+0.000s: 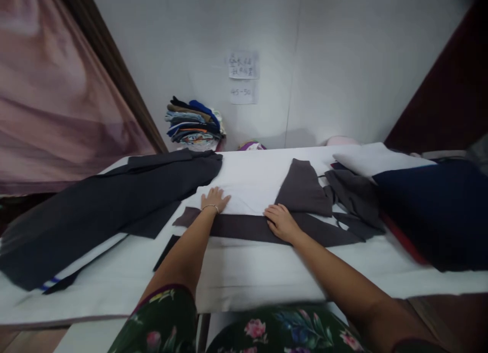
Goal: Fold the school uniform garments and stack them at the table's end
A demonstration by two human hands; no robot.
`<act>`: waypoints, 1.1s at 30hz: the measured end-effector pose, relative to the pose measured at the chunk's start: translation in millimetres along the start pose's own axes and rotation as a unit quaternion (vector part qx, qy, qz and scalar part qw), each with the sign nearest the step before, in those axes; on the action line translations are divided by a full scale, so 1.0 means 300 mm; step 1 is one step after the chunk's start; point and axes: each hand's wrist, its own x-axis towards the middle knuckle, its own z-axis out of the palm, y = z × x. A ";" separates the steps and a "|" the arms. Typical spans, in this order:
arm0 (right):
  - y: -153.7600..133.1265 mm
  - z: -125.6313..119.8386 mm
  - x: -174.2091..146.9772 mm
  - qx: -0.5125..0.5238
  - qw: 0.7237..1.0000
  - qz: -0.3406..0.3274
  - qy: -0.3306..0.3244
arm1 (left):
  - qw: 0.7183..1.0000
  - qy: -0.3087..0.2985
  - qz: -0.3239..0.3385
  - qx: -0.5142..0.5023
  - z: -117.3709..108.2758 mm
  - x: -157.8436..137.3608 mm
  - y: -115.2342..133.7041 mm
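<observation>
Pressed flat, side to side

The grey strip lies mid-way along the table, at the near side of the white cloth. Its long axis runs left to right, the right end tapering towards rumpled cloth. The left hand rests on the white cloth, fingers spread; the right hand lies over the strip's far edge. Each grip is flat and loose, visibly clasping nothing, probably to keep fabric smooth. Dark clothes left and a navy pile right seem set aside for working room.
</observation>
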 end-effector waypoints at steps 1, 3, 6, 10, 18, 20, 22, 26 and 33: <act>0.000 0.000 0.001 0.001 1.000 0.002 0.001 | 1.000 -0.005 -0.002 0.007 -0.003 0.002 0.001; -0.002 0.000 0.003 0.002 1.000 0.004 0.002 | 1.000 -0.002 -0.004 0.021 -0.020 0.001 0.012; -0.005 -0.002 0.007 0.003 1.000 0.004 0.002 | 0.998 0.046 0.000 0.036 -0.030 -0.027 0.056; -0.004 -0.003 0.016 0.018 1.000 0.012 -0.003 | 0.995 0.056 0.065 0.045 0.025 -0.093 0.124; 0.031 -0.119 -0.084 0.031 0.996 0.047 0.071 | 0.995 0.046 0.077 0.048 0.061 -0.133 0.144; 0.086 -0.179 -0.157 0.012 0.990 0.077 0.115 | 0.995 0.045 0.073 0.047 0.052 -0.135 0.147; 0.165 -0.240 -0.250 -0.024 0.979 0.137 0.152 | 0.995 0.048 0.072 0.047 0.048 -0.137 0.150; 0.330 -0.334 -0.447 -0.103 0.941 0.276 0.168 | 0.995 0.055 0.074 0.048 0.052 -0.135 0.151; 0.424 -0.350 -0.562 -0.092 0.938 0.299 0.151 | 0.995 0.059 0.072 0.041 0.053 -0.136 0.151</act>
